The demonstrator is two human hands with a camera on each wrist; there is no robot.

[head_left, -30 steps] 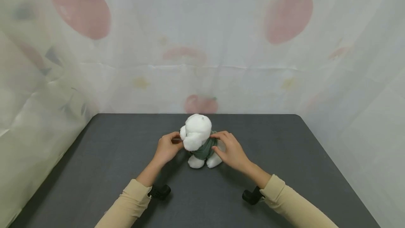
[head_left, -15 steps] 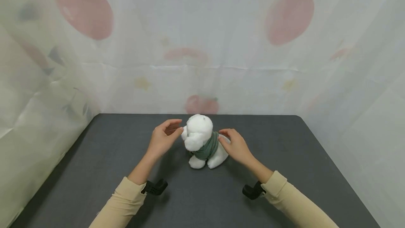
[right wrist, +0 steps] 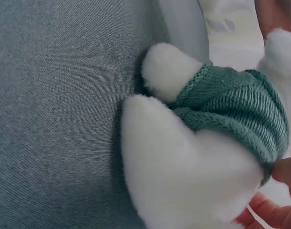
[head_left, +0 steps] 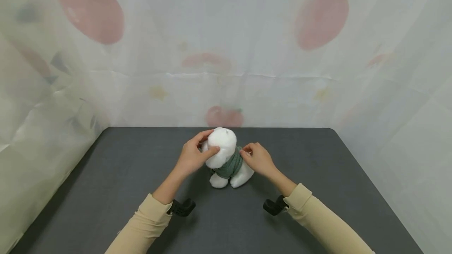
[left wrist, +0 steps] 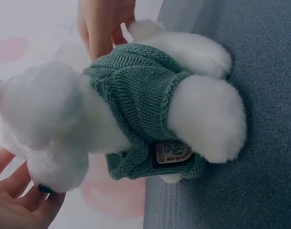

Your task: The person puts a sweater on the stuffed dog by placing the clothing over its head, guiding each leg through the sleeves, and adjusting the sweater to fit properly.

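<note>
Dark grey matte tabletop (head_left: 106, 191) fills the lower view, with pale translucent curtain printed with red fruit (head_left: 318, 50) behind, at 12 o'clock. White plush toy dog in green knitted sweater (head_left: 226, 160) stands near the table's middle. Left hand (head_left: 192, 156), at the toy's 9 o'clock, grips its head, fingers curled. Right hand (head_left: 257, 159), at 3 o'clock, pinches the sweater's edge.

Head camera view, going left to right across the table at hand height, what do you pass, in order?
Bare table → left hand → white plush toy in its green knitted sweater → right hand → more bare table, then the sheer curtain with red fruit prints.
</note>
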